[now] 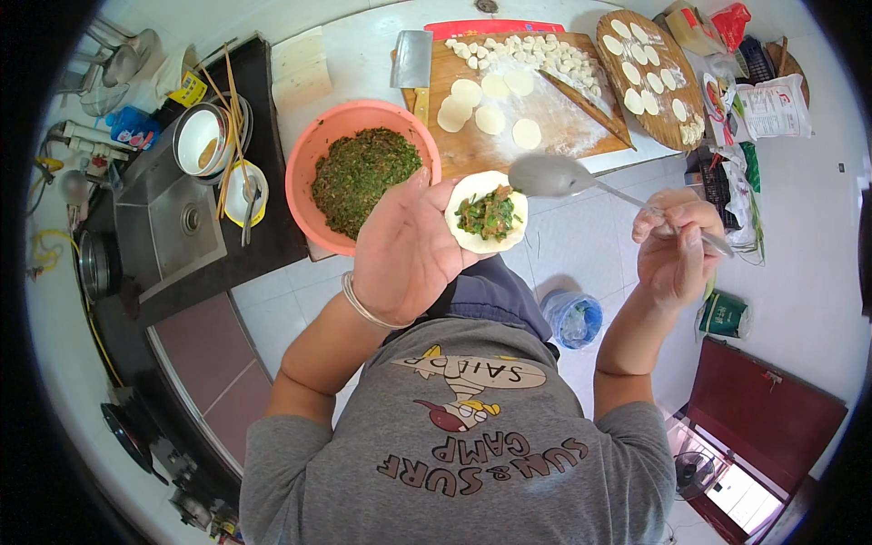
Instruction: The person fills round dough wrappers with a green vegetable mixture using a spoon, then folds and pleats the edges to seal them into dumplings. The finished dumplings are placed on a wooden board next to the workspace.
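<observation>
On the fingers of my upturned left hand [404, 241] lies a round dumpling wrapper [459, 234]. A mound of green and brown filling [490, 214] sits in its middle. My right hand [677, 245] grips a metal spoon [552, 175] by its handle, and the bowl of the spoon is beside the wrapper's upper right edge. Just beyond my left hand stands a pink basin [300, 182] of chopped green filling [368, 173]. Several flat wrappers [525, 133] and many small dough pieces [536, 53] are spread on a floured wooden board [581, 136].
A rolling pin [589, 107] and a cleaver [413, 60] rest on the board. More wrappers lie on a round board [668, 109] at the far right. Left are a sink [177, 227] and bowls with chopsticks [232, 118]. A blue-lined bin [574, 320] stands on the floor.
</observation>
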`<state>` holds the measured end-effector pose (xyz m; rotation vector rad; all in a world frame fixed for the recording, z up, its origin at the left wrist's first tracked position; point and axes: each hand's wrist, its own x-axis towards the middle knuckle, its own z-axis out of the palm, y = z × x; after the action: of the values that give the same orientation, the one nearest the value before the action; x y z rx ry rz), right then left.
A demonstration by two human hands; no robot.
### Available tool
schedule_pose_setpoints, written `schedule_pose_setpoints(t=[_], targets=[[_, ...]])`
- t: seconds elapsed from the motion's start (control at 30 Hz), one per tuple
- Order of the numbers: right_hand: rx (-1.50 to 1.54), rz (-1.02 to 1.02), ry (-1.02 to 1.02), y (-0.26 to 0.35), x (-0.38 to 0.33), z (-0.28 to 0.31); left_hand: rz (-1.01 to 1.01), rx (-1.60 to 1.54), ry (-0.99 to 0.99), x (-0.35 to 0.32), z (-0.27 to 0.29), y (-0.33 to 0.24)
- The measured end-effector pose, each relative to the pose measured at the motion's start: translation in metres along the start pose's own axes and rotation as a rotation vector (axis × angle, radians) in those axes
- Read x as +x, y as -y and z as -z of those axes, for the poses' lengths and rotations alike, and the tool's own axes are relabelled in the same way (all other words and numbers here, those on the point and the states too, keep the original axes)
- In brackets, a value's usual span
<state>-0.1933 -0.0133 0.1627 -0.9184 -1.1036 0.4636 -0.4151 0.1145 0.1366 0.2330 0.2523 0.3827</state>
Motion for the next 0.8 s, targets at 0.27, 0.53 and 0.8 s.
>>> schedule_pose_setpoints(t=[0.27, 0.53, 0.8], targets=[[0.131, -0.143, 0.215, -0.008, 0.004, -0.008, 0.045, 0.079, -0.035, -0.001, -0.010, 0.000], [0.149, -0.246, 0.190, -0.016, 0.000, 0.002, 0.046, -0.023, 0.069, -0.009, -0.016, -0.005], [0.397, -0.292, -0.034, -0.027, 0.000, 0.002, 0.036, -0.032, 0.027, -0.004, -0.020, -0.006]])
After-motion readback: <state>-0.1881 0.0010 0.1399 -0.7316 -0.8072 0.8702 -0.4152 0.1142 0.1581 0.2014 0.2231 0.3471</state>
